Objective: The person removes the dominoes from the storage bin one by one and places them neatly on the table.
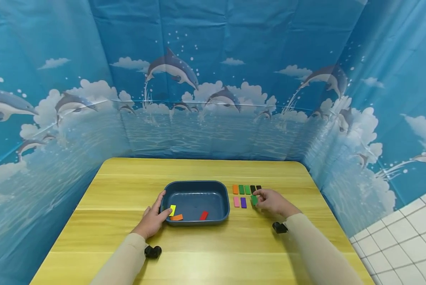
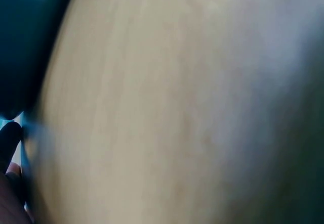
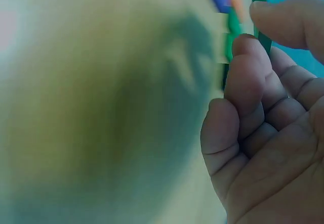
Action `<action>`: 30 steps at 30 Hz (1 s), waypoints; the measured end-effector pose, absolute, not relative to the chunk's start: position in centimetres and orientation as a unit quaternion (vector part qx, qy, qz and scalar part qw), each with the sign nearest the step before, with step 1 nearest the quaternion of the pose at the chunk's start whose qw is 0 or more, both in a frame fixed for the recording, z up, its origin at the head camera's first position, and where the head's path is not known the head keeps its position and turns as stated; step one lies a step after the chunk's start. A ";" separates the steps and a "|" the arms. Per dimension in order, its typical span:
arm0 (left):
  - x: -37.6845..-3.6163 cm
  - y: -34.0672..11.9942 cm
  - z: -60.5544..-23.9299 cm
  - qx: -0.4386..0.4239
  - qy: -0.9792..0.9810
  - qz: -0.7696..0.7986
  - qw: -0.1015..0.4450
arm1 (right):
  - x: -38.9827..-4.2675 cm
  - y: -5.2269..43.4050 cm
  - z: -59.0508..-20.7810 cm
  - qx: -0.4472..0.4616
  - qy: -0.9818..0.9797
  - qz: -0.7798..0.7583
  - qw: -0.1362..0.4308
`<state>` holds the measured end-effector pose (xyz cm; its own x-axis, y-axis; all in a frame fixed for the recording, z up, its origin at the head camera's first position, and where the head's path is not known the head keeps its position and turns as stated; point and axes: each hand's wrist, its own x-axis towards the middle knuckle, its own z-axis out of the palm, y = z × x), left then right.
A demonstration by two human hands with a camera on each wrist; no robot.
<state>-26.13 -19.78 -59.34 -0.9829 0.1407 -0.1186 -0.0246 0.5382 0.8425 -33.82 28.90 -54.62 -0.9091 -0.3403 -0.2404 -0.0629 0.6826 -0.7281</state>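
A dark blue plastic basin stands on the table with a yellow tile, an orange tile and a red tile inside. My left hand holds the basin's left side, fingers along the outer wall and thumb over the rim beside the yellow tile. To the right of the basin, my right hand pinches a small green tile between thumb and fingers. The right wrist view shows that green tile edge-on at the thumb tip. The left wrist view is blurred and mostly shows tabletop.
Behind the held tile lies a row with an orange tile, green tiles and black tiles. Nearer are a pink tile and a purple tile. A dolphin-print curtain surrounds the yellow wooden table.
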 end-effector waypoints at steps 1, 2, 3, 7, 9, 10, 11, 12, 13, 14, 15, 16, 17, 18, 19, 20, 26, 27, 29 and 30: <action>-26.2 -19.8 -59.5 0.036 0.873 0.479 0.085 | -33.7 28.8 -55.1 -0.110 0.898 -0.383 0.185; -26.2 -19.8 -59.6 0.036 0.874 0.477 0.084 | -33.7 28.8 -55.5 -0.110 0.897 -0.385 0.188; -26.3 -19.8 -59.7 0.037 0.874 0.478 0.083 | -33.6 28.8 -55.8 -0.109 0.896 -0.387 0.190; -26.4 -19.9 -59.7 0.036 0.872 0.480 0.083 | -33.6 28.6 -56.6 -0.118 0.899 -0.381 0.182; -26.3 -19.9 -59.6 0.034 0.872 0.481 0.084 | -33.7 28.5 -56.8 -0.114 0.901 -0.379 0.177; -26.3 -19.9 -59.6 0.034 0.872 0.481 0.084 | -33.7 28.5 -56.9 -0.111 0.904 -0.375 0.174; -26.2 -19.9 -59.5 0.033 0.873 0.480 0.084 | -33.8 28.4 -57.0 -0.110 0.906 -0.372 0.172; -26.2 -19.9 -59.4 0.034 0.872 0.480 0.084 | -33.8 28.3 -57.1 -0.111 0.908 -0.366 0.169; -26.1 -19.9 -59.3 0.034 0.873 0.480 0.083 | -33.8 28.2 -57.1 -0.109 0.911 -0.362 0.167; -26.0 -19.9 -59.2 0.034 0.873 0.480 0.083 | -33.9 28.1 -57.1 -0.108 0.913 -0.357 0.164; -26.0 -19.8 -59.1 0.035 0.873 0.480 0.083 | -33.9 28.1 -57.2 -0.110 0.916 -0.351 0.161; -25.9 -19.8 -59.1 0.036 0.873 0.480 0.083 | -33.9 28.0 -57.1 -0.111 0.918 -0.346 0.158; -25.9 -19.8 -59.0 0.037 0.873 0.480 0.082 | -33.9 27.9 -57.1 -0.112 0.919 -0.343 0.157; -25.9 -19.8 -58.9 0.038 0.873 0.480 0.081 | -33.9 27.8 -57.1 -0.112 0.920 -0.342 0.156; -25.9 -19.8 -58.9 0.038 0.873 0.479 0.082 | -33.9 27.7 -57.1 -0.114 0.921 -0.339 0.155; -25.9 -19.8 -58.9 0.037 0.873 0.479 0.082 | -33.9 27.7 -57.0 -0.112 0.921 -0.339 0.155; -26.0 -19.8 -59.1 0.032 0.874 0.478 0.082 | -34.0 27.7 -57.1 -0.105 0.918 -0.346 0.161; -26.0 -19.9 -59.1 0.031 0.874 0.478 0.082 | -34.1 27.7 -57.1 -0.105 0.918 -0.347 0.161; -26.0 -19.9 -59.2 0.029 0.875 0.476 0.083 | -34.1 27.8 -57.2 -0.104 0.916 -0.350 0.163; -26.0 -19.9 -59.2 0.027 0.875 0.476 0.084 | -34.1 27.8 -57.3 -0.103 0.916 -0.352 0.164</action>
<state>-26.00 -19.87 -59.25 -0.9846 0.1259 -0.1210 -0.0331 0.5460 0.8371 -34.12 27.80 -57.27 -0.9250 -0.3044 -0.2272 -0.0736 0.7305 -0.6789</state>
